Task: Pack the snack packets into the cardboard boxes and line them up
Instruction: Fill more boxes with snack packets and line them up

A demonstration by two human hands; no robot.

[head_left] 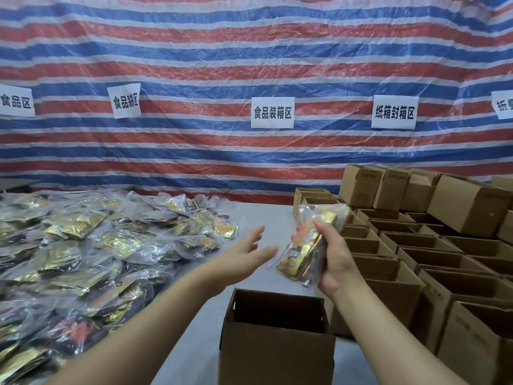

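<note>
A worker's right hand (pixel 331 262) grips a bundle of snack packets (pixel 308 245) above the open cardboard box (pixel 277 337), ready to drop in, while the left hand (pixel 244 254), fingers spread and empty, hovers beside it.

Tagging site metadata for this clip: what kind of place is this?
Most likely a makeshift food-packing workstation. A striped tarp backdrop carries paper zone signs; a heap of bagged snack packets lies left, rows of open cardboard boxes right. The right hand grips a packet bundle above an open box.
</note>
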